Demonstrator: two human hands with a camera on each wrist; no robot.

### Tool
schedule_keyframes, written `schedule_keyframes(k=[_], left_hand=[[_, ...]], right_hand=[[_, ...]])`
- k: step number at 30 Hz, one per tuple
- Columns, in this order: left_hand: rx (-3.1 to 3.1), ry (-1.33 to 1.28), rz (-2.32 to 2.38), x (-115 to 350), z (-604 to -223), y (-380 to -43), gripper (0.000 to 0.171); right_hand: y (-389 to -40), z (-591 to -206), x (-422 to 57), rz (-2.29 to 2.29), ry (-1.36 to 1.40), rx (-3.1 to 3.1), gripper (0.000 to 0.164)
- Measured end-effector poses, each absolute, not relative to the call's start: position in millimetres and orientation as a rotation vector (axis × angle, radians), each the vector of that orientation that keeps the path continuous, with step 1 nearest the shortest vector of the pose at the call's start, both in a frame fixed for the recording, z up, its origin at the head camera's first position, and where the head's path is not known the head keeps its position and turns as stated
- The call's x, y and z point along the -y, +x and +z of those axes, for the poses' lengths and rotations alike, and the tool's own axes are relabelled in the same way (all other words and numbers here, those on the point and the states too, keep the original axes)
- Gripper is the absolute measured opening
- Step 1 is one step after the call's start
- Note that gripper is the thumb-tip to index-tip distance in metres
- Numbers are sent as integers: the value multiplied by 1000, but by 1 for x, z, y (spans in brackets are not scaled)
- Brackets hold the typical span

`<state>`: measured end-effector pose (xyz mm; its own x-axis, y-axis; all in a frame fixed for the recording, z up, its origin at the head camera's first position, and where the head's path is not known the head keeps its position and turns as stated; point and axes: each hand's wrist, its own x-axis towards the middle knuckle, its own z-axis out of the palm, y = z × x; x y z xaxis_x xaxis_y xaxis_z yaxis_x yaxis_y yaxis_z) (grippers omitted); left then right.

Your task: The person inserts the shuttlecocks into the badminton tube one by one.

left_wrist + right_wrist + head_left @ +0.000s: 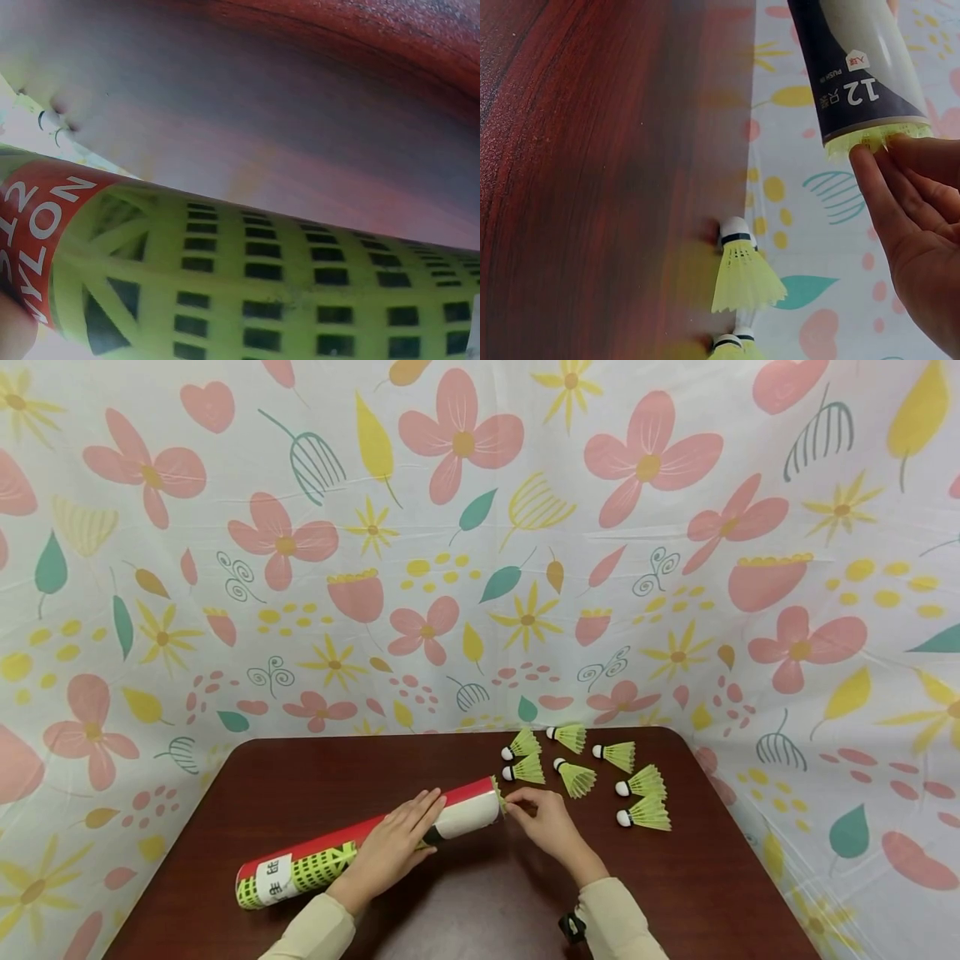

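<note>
A shuttlecock tube [300, 864], red, white and yellow-green, lies slantwise on the table, its open end to the right. My left hand [401, 835] holds it around the middle, fingers over the top and thumb on the near side. In the left wrist view the tube's yellow-green grid print [262, 277] fills the lower part. At the open end my right hand [551, 827] pinches the skirt edge of a yellow shuttlecock [874, 139], which sticks out just past the rim. The rest of that shuttlecock is hidden inside the tube.
Several loose yellow shuttlecocks with white heads, among them one lying apart [576, 778] and a lower one [645, 814], lie at the back right of the dark wooden table [720, 877]. A flower-patterned cloth [450, 568] hangs behind the table.
</note>
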<state>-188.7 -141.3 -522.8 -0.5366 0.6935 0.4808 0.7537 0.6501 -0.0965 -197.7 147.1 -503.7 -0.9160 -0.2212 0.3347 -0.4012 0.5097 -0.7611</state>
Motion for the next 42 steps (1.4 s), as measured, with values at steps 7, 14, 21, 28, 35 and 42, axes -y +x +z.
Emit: schedule_keyframes(k=[7,14,21,28,35,42], left_hand=[[2402,-1118,-147,142,-522,-189,84],[2385,-1120,-148,142,-523,-190,84],[2381,-1118,-143,142,-522,-190,85],[2395,-1114,-155,144,-522,-189,84],[2379,-1105,-180,145,-523,-191,86],[2398,-1111,-164,146,-524,-191,84]], right_hand=[[-201,-505,-145,1390,564,2549,9],[-204,-504,-141,1386,590,2560,12],[-205,-504,-141,1368,599,2582,13],[-207,-507,-144,1373,645,2570,11],[-212,-511,-152,1321,633,2535,8],[-225,-509,-161,1346,383,2551,15]])
